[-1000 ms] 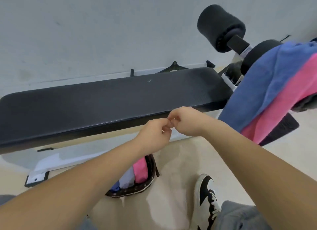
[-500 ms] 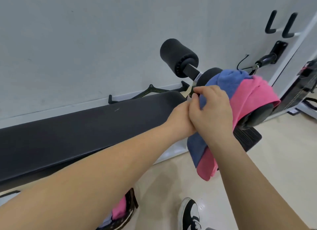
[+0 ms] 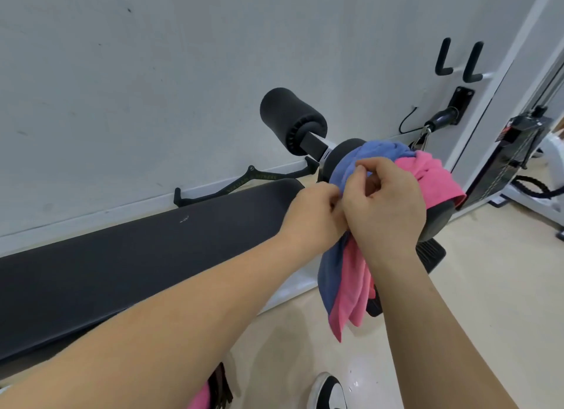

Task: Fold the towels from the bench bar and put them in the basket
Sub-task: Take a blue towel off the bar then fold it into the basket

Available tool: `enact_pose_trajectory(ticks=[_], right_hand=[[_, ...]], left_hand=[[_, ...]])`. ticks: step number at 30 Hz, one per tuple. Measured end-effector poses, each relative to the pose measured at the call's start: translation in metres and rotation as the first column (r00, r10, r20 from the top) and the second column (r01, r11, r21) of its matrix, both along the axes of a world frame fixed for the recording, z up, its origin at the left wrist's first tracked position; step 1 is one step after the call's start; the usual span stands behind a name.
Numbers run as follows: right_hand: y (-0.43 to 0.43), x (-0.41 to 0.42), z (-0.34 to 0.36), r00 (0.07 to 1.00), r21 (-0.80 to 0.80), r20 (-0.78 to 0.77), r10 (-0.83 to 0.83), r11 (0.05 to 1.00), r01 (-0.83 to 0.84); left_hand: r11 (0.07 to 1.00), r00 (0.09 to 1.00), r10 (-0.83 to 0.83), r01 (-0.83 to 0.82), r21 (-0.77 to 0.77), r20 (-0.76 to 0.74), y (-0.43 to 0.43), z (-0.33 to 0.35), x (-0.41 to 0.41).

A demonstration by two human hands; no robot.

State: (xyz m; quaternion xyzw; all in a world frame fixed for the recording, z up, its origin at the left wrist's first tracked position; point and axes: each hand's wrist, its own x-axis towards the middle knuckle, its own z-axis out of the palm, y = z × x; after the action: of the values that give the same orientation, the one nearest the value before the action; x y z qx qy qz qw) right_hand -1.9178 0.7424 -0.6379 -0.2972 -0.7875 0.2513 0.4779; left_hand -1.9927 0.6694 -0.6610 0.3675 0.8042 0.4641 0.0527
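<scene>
Wall point(image 3: 152, 73): pale grey, behind a black bench point(image 3: 122, 271) on a cream floor point(image 3: 488, 302).
Towels: blue towel point(image 3: 331, 274) and pink towel point(image 3: 433, 176) hang together over the bench's padded bar point(image 3: 436, 222).
Right hand point(image 3: 384, 207): thumb and forefinger pinch the blue towel's upper edge.
Left hand point(image 3: 317, 216): fingers curled at the same edge, touching the right hand; cannot tell whether it holds cloth.
Basket point(image 3: 221, 387): bottom edge, below the bench, pink cloth inside.

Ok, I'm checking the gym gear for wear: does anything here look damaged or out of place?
Only a pale scuff on the bench pad, near its far edge. The blue towel and pink towel hang bunched over the foam roller; the left hand and right hand pinch the blue towel.
</scene>
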Motion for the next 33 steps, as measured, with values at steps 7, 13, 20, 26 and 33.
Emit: enact_pose_trajectory(ticks=[7,13,20,26,33], right_hand=[[-0.001,-0.005,-0.015,0.973,0.222,0.203,-0.105,0.973,0.059],[-0.008,-0.022,-0.020,0.841,0.307,0.480,-0.250,0.946,0.106],[-0.017,-0.034,-0.007,0.849,0.195,0.471,-0.240,0.967,0.165],[-0.043,-0.045,-0.006,0.952,0.232,0.280,-0.127,0.971,0.061],[-0.140,-0.064,-0.013,0.518,-0.344,0.202,0.831,0.555,-0.757]], left_hand=[[0.928,0.913,0.293,-0.343,0.147,0.284,-0.022,0.030,-0.038],[0.736,0.682,0.328,-0.618,0.275,0.653,-0.048,0.056,-0.067],[0.680,0.765,0.550,-0.643,0.352,0.336,-0.119,0.070,-0.089],[0.963,0.935,0.262,-0.270,-0.001,0.238,-0.171,0.058,-0.070],[0.986,0.933,-0.055,0.106,-0.126,0.357,-0.234,0.054,-0.046]])
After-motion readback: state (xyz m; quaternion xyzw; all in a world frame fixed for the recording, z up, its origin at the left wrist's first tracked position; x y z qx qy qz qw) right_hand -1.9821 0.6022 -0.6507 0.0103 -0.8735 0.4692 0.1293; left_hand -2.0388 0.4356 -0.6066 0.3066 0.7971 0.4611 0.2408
